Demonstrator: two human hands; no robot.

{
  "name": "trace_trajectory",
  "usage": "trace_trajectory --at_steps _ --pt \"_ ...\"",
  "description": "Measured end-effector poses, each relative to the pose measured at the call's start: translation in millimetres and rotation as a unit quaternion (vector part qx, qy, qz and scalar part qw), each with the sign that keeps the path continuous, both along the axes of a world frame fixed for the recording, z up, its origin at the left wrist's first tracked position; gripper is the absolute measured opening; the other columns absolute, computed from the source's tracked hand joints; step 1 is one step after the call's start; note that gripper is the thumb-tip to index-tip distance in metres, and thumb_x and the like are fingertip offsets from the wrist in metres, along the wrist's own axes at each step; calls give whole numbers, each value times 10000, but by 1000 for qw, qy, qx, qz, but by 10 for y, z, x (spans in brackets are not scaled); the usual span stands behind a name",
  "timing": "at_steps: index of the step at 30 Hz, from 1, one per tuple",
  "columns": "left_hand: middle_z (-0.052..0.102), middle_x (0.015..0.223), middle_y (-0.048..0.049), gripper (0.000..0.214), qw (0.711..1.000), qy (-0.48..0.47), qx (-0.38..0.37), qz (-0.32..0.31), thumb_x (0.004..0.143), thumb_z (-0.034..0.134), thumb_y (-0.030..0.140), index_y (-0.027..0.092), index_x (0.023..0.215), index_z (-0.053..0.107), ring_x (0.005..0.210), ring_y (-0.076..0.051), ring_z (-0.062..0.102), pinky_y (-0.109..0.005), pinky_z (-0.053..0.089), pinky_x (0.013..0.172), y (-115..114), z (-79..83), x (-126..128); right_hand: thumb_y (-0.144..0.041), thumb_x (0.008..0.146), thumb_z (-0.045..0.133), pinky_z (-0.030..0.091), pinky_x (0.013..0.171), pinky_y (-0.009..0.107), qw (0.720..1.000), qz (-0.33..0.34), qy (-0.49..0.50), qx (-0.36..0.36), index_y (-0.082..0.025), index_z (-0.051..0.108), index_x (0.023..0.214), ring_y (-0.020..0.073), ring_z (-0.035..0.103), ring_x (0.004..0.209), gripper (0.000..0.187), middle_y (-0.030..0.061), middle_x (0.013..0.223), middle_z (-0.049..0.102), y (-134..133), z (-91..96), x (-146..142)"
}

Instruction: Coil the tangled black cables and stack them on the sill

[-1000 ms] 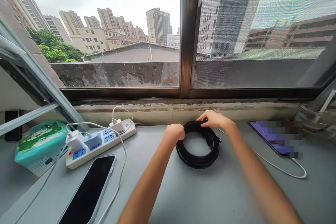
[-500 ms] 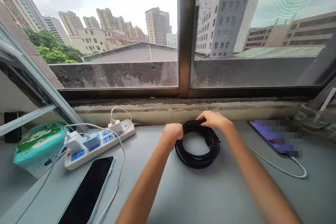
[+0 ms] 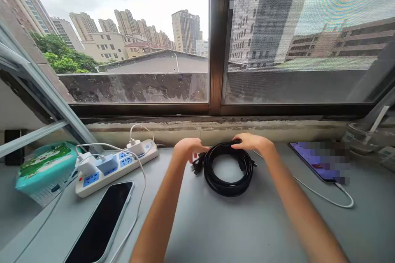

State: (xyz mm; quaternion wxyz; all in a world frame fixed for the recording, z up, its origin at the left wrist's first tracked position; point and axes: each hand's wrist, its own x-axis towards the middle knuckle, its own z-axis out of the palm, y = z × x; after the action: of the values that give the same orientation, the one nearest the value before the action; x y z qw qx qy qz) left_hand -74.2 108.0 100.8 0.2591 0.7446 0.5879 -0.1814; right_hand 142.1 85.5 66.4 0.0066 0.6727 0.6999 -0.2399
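Note:
A coil of black cable (image 3: 228, 191) lies on the grey tabletop, wound in several loops. Its connector ends (image 3: 197, 166) stick out on the left side, with metal tips showing. My left hand (image 3: 189, 148) is just above these ends, its fingers apart and one finger stretched toward the coil. At the coil's upper right, my right hand (image 3: 251, 141) has thumb and fingers closed on the cable loops. Another short cable end pokes out at the coil's right edge.
On the left are a power strip (image 3: 115, 167) with chargers, a phone (image 3: 100, 222) and a teal tissue pack (image 3: 46, 170). A lit phone (image 3: 314, 160) with a white charging cable (image 3: 327, 198) lies right. A window frame (image 3: 216, 49) rises behind.
My left hand has moved left off the coil and its fingers have opened, uncovering the connector ends. The coil has shifted slightly left. My right hand stays at its upper right.

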Motion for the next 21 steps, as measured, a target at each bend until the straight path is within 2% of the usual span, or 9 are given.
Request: trace_trajectory --at_steps 4,9,11,15,18,21 --pt "670 1121 -178 539 999 -6 -6 32 892 398 478 106 1266 505 726 -233 712 -305 530 655 57 30 -128 -399 894 474 397 997 309 1000 1 14 7 -122 544 1289 245 512 1222 488 117 1359 527 4 8 47" --pt "676 1114 -172 558 998 -13 -7 63 881 403 512 121 1269 497 742 -229 713 -300 532 660 73 45 -234 -390 917 449 419 961 289 999 -9 36 23 -163 599 1220 229 557 1163 407 103 1294 582 -27 27 122" --pt "673 1122 -174 560 997 -6 -6 73 887 390 508 117 1275 489 739 -239 712 -317 537 653 95 17 -245 -385 935 432 426 957 328 998 -19 48 27 -168 617 1168 220 576 1119 368 107 1253 602 -29 10 146" --pt "670 1112 -202 559 994 30 -15 100 884 413 497 112 1278 506 688 -283 707 -379 545 634 188 -146 -198 -406 931 473 465 913 408 995 -45 82 15 -157 623 1055 190 600 1004 316 75 1117 634 7 -107 167" --pt "696 1043 -185 547 992 44 -39 115 888 396 513 134 1252 548 670 -287 705 -379 552 614 262 -314 -142 -429 934 463 515 805 364 989 -79 122 -3 -149 612 1042 162 621 890 335 67 1043 640 42 -232 177" --pt "698 1032 -181 525 989 45 -62 127 920 322 477 130 1203 596 673 -272 706 -348 556 581 306 -460 -104 -490 964 318 529 685 311 977 -110 181 -12 -132 630 976 148 632 776 475 102 1003 656 66 -353 193"
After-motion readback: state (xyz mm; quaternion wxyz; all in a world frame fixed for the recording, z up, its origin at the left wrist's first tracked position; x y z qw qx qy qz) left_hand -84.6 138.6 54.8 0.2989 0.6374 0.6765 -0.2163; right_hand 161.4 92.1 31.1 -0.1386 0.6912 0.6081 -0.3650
